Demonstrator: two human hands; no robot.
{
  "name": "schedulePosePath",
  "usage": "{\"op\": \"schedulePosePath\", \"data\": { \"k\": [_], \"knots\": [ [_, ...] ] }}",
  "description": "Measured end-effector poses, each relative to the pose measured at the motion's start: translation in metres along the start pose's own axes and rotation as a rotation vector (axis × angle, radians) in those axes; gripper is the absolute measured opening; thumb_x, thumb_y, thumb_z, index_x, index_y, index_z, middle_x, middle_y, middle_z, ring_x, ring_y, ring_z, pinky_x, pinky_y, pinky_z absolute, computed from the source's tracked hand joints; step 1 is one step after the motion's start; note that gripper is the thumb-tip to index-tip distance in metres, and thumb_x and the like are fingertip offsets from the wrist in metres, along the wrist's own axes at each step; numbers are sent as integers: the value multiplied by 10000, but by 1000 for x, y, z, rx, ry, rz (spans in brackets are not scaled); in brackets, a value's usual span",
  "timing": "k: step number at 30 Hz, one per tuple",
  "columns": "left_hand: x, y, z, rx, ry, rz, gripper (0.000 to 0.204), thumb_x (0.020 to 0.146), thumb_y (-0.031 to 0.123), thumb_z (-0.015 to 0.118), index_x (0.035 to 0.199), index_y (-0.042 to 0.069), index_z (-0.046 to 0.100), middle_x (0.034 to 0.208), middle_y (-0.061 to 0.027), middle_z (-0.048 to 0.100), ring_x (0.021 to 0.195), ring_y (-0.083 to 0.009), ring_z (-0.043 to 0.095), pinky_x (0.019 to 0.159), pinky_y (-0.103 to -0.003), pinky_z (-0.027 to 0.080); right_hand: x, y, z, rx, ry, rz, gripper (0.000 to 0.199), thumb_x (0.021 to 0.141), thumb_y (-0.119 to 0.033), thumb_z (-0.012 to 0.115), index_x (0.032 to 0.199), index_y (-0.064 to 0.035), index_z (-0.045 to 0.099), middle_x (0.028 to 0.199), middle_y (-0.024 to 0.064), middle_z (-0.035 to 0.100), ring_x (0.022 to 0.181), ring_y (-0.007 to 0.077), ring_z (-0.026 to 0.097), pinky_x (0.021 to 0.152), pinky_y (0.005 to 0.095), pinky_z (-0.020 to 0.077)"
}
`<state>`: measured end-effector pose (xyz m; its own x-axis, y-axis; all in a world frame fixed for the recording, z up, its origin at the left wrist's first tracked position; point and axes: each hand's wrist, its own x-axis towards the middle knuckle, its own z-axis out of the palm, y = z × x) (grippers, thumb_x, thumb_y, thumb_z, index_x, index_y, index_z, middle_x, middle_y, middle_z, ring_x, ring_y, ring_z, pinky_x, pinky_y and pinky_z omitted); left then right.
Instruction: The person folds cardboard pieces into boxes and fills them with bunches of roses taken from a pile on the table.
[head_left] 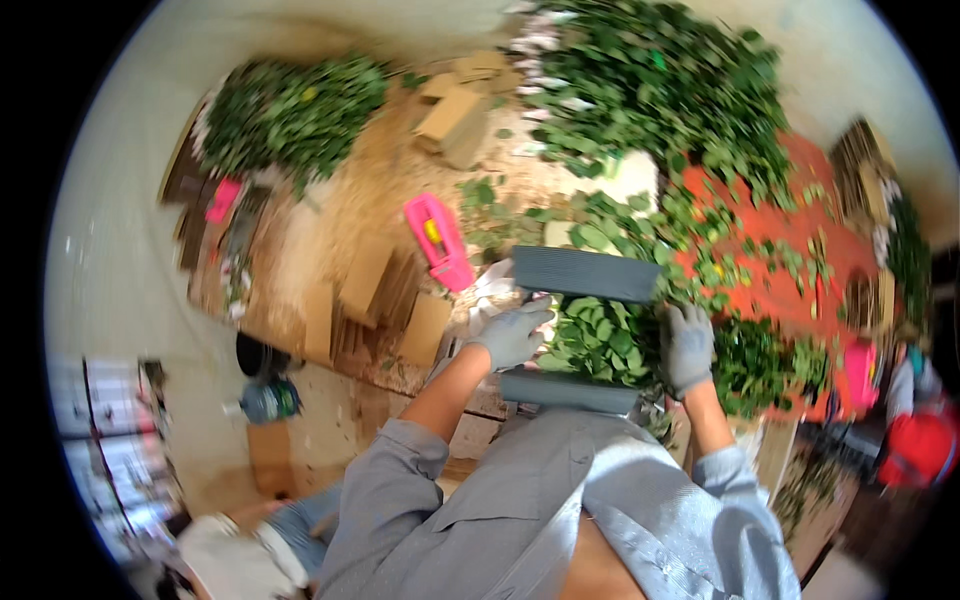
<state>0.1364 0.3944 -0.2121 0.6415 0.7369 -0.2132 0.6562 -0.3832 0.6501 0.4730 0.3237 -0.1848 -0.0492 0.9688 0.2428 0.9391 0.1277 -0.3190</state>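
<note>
Two gloved hands, left hand (510, 335) and right hand (687, 345), grip one leafy bundle (600, 340) between two grey sheet flaps (585, 272).

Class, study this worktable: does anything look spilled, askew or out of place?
Yes. Loose green leaves lie scattered over the sawdust-strewn wooden tabletop rather than in the piles. The pink plastic tool lies askew among them. Both gloved hands, left hand and right hand, press a bundle of leafy stems between two grey corrugated sheets.

Left hand (510, 335) gloved, fingers curled, right hand (687, 345) gloved, palm down, forearms bare
</note>
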Motion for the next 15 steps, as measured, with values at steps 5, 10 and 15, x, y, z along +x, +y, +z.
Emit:
{"op": "schedulePosePath", "data": {
  "k": [5, 10, 15],
  "knots": [
    [-37, -4, -8, -86, 433, -196, 306, 909, 177, 645, 1180, 39, 682, 1189, -170, 682, 1108, -348, 639, 971, -426, 499, -25, -3, -23, 8, 16, 71, 203, 831, -93, 684, 1030, -74, 645, 1012, 156, 627, 963, 372, 590, 828, 466, 481],
    [-102, -37, -26, 400, 613, -517, 498, 821, 330, 737, 1232, 73, 618, 1219, -116, 583, 1132, -338, 530, 962, -459, 443, -30, -13, -33, 12, 4, 32, 169, 829, -85, 696, 992, -84, 651, 964, 146, 636, 931, 363, 599, 812, 458, 484],
    [-138, -83, -18, 422, 452, -786, 848, 710, 479, 803, 1367, 54, 480, 1306, -149, 530, 1222, -360, 471, 1009, -520, 414, -31, -42, -44, 26, 38, 26, 161, 827, -70, 699, 981, -83, 655, 962, 144, 643, 931, 362, 605, 806, 458, 484]
  ]
}}
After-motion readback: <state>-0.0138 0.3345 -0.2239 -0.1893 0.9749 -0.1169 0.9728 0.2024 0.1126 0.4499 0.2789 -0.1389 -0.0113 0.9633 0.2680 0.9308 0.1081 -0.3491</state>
